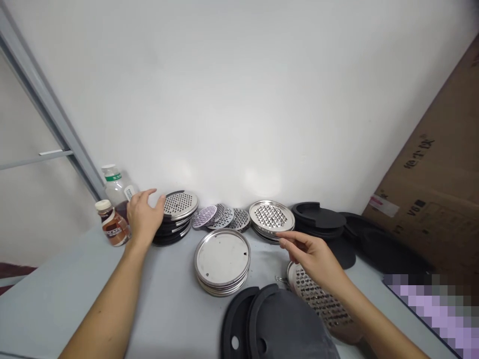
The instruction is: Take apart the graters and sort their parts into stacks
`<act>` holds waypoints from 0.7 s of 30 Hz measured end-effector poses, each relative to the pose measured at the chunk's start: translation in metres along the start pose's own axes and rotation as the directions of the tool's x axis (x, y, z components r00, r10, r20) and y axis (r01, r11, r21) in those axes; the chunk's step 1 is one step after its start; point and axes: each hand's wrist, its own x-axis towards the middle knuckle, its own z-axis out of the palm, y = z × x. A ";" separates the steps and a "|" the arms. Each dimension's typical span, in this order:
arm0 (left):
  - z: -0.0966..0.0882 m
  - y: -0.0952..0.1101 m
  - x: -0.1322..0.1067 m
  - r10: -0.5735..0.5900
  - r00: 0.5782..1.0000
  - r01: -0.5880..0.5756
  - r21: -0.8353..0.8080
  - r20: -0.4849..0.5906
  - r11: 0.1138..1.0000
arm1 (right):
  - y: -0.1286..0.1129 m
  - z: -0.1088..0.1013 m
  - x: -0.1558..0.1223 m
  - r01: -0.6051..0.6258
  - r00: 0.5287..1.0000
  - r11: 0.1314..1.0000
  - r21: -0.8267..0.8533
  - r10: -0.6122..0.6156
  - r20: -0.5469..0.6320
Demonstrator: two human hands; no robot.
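At the left, my left hand (144, 215) is open, thumb and fingers apart. It is beside a stack of round grater plates in black holders (181, 203), its thumb near the stack's left edge. Toward the right, my right hand (309, 254) has its fingers stretched out and plainly holds nothing. Its fingertips reach the front right rim of a stack of round metal grater plates (272, 216); whether they touch it I cannot tell. Below the right wrist lies a larger grater plate (318, 294), partly covered by the arm. Plain round metal discs (222, 257) are stacked between my hands.
Black round holders (288, 319) lie at the front, with more black holders (322, 217) at the back right. Small grater discs (222, 218) overlap near the wall. Two bottles, one brown (112, 224) and one clear (115, 187), stand left. A cardboard box (430, 199) stands right.
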 end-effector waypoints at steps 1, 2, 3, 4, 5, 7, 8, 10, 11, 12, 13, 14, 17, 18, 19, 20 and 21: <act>0.000 -0.002 0.000 -0.024 0.999 0.024 -0.002 0.025 1.000 | 0.001 0.000 0.000 0.004 1.000 1.000 -0.005 -0.004 -0.002; 0.002 -0.005 0.001 -0.053 0.997 0.053 -0.002 0.060 0.999 | 0.002 0.000 -0.001 0.011 1.000 1.000 -0.013 -0.011 -0.003; 0.005 -0.009 0.002 -0.081 0.991 0.082 -0.004 0.102 0.997 | 0.004 0.000 -0.001 0.023 1.000 0.999 -0.029 -0.023 -0.004; 0.008 -0.014 0.003 -0.104 0.984 0.106 -0.007 0.142 0.994 | 0.005 0.000 -0.002 0.039 0.999 0.998 -0.049 -0.039 -0.006; 0.011 -0.020 0.004 -0.126 0.976 0.130 -0.012 0.177 0.991 | 0.006 0.000 -0.002 0.054 0.998 0.996 -0.073 -0.055 -0.010; 0.015 -0.029 0.004 -0.165 0.960 0.174 -0.019 0.225 0.985 | 0.007 0.000 -0.003 0.079 0.996 0.989 -0.125 -0.083 -0.025; 0.016 -0.032 0.005 -0.184 0.954 0.193 -0.018 0.239 0.981 | 0.008 0.000 -0.004 0.090 0.995 0.985 -0.148 -0.095 -0.027; 0.015 -0.036 0.005 -0.215 0.945 0.225 -0.013 0.248 0.974 | 0.008 0.001 -0.004 0.108 0.993 0.978 -0.178 -0.114 -0.024; 0.015 -0.036 0.005 -0.229 0.942 0.238 -0.009 0.244 0.971 | 0.007 0.001 -0.004 0.116 0.992 0.975 -0.187 -0.122 -0.020; 0.014 -0.037 0.006 -0.241 0.942 0.250 -0.007 0.233 0.968 | 0.007 0.002 -0.004 0.123 0.992 0.973 -0.194 -0.128 -0.014; 0.014 -0.037 0.006 -0.251 0.944 0.259 -0.007 0.215 0.966 | 0.006 0.003 -0.005 0.129 0.991 0.971 -0.201 -0.133 -0.009; 0.013 -0.038 0.006 -0.258 0.946 0.264 -0.008 0.194 0.964 | 0.006 0.003 -0.005 0.133 0.990 0.969 -0.207 -0.137 -0.007; 0.009 -0.036 0.003 -0.246 0.958 0.252 -0.022 0.146 0.968 | 0.004 0.005 -0.006 0.146 0.989 0.961 -0.233 -0.148 0.010; 0.006 -0.032 0.001 -0.225 0.965 0.231 -0.030 0.132 0.973 | 0.003 0.005 -0.007 0.150 0.988 0.959 -0.241 -0.151 0.014; 0.003 -0.027 -0.001 -0.190 0.975 0.196 -0.039 0.116 0.980 | 0.002 0.005 -0.007 0.152 0.988 0.958 -0.245 -0.152 0.016; -0.002 -0.020 -0.004 -0.141 0.985 0.146 -0.052 0.101 0.988 | 0.002 0.005 -0.007 0.151 0.988 0.957 -0.248 -0.152 0.015; -0.006 -0.010 -0.008 -0.076 0.993 0.083 -0.069 0.094 0.994 | 0.002 0.005 -0.007 0.149 0.989 0.958 -0.247 -0.150 0.013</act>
